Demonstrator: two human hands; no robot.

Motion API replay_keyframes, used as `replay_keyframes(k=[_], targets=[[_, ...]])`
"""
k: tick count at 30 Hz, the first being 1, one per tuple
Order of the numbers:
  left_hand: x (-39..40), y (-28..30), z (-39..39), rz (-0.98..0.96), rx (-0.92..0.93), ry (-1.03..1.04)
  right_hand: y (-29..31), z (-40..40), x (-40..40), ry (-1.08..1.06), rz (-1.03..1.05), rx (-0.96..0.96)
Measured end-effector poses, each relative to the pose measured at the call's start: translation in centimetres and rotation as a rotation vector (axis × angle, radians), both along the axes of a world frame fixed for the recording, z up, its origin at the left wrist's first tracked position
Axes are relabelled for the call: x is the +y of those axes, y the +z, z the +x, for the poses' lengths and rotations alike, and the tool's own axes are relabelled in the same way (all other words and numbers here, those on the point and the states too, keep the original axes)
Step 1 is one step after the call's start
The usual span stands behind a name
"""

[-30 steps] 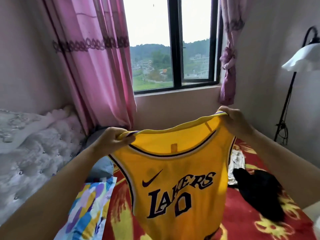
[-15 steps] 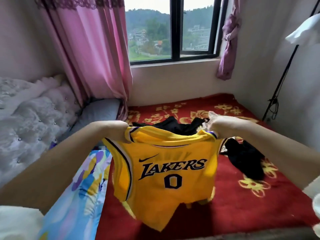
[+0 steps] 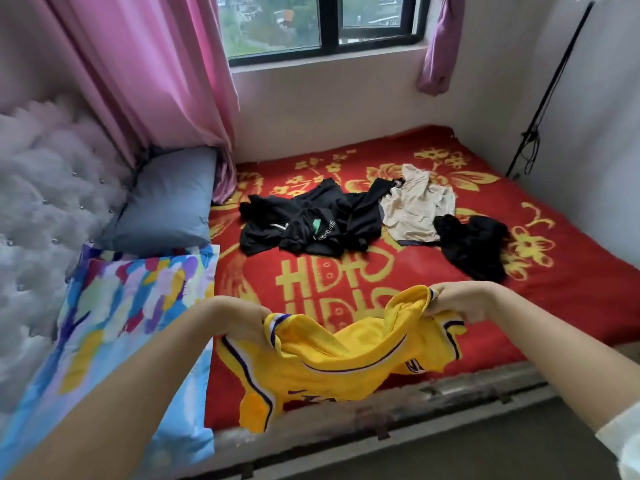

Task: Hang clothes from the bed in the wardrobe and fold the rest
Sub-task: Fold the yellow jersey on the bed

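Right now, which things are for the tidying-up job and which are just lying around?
For the job:
yellow jersey, held by the left hand and right hand
black clothes
beige top
small black garment

Just lying about:
grey pillow
colourful pillow
pink curtain
lamp pole

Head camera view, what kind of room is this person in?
Most likely a bedroom in a home. A bed with a red floral blanket sits against a tufted headboard, with a grey pillow at its head and pink curtains beside a window.
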State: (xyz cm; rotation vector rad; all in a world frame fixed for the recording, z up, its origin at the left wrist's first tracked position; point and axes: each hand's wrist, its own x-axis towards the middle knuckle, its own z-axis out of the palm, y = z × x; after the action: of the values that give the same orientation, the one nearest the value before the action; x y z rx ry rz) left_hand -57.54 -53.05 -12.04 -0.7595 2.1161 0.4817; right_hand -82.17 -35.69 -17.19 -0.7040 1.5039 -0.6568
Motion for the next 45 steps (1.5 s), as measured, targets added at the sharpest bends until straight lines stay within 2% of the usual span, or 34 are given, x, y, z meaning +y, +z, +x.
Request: replay_keyframes(k=[6, 9, 12, 18, 21, 26, 28, 34, 38, 42, 45], targets=[[4.3, -1.2, 2.8, 0.071, -0.007, 0.194, -1.0, 0.6, 3.9, 0.216, 0.06, -0.057], [7.2, -1.9, 3.9, 0.121, -0.009, 0.242, -1.3, 1.0, 6.4, 0.307, 0.026, -0.102], [9.3, -1.6, 4.8, 0.142, 0.029, 0.288, -0.9, 1.3, 8.6, 0.325, -0.059, -0.155], [9.5, -0.4, 5.6, 0.081, 0.107, 0.363, 1.7, -0.5, 9.4, 0.332, -0.161, -0.112], [7.2, -0.3, 5.0, 0.068, 0.177, 0.403, 3.6, -1.5, 7.4, 0.296, -0.156, 0.048], [-0.7, -1.2, 2.7, 0.079, 0.357, 0.429, 3.3, -3.6, -0.1, 0.305, -0.132, 0.724], [-4.7, -2.0, 1.4, 0.057, 0.4, 0.391, 2.4, -4.7, -3.9, 0.301, -0.094, 0.876], [-19.1, -6.8, -4.2, 0.072, 0.663, 0.454, -1.4, -9.6, -18.1, 0.153, -0.022, 1.058], [-25.6, -12.7, -7.2, 0.054, 0.789, 0.51, -6.2, -12.3, -23.9, 0.058, -0.068, 1.139], [-30.6, -20.1, -10.0, -0.157, 0.776, 0.469, -13.0, -14.3, -28.6, -0.013, -0.015, 1.271], [-33.5, -25.3, -11.4, -0.421, 0.697, 0.347, -17.0, -15.0, -32.0, -0.031, 0.019, 1.38]])
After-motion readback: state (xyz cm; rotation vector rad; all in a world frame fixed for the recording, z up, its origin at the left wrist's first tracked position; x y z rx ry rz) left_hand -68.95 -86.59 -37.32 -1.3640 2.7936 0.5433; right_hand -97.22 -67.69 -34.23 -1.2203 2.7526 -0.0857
